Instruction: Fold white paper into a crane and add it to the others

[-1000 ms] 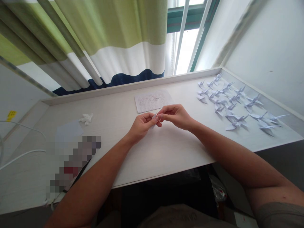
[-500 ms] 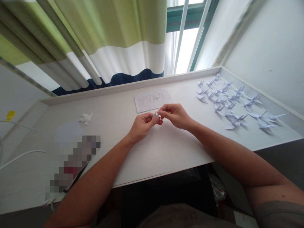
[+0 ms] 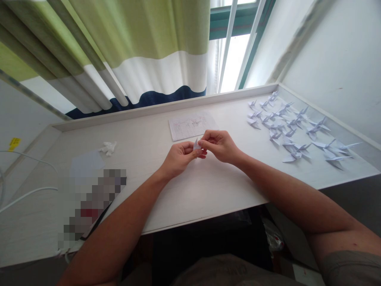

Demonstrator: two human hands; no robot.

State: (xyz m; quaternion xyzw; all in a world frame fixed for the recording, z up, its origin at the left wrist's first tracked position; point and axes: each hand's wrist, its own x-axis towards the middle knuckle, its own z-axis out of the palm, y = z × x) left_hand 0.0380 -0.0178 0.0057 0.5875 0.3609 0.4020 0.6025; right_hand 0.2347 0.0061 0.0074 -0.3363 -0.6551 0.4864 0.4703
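Note:
Over the middle of the white desk (image 3: 208, 190), my left hand (image 3: 179, 157) and my right hand (image 3: 220, 145) meet, both pinching a small folded piece of white paper (image 3: 197, 144). The fingers of each hand are closed on it, and most of the paper is hidden between the fingertips. A printed sheet (image 3: 190, 126) lies flat just beyond my hands.
Several folded white paper cranes (image 3: 290, 129) are spread over the desk's right end by the wall. A crumpled paper scrap (image 3: 108, 148) and a pale sheet (image 3: 86, 163) lie at the left, beside a blurred patch and white cables (image 3: 26, 194). Curtains and a window stand behind.
My fingers have shifted slightly on the paper, and a small point of it now sticks up between them. Both arms stay in place.

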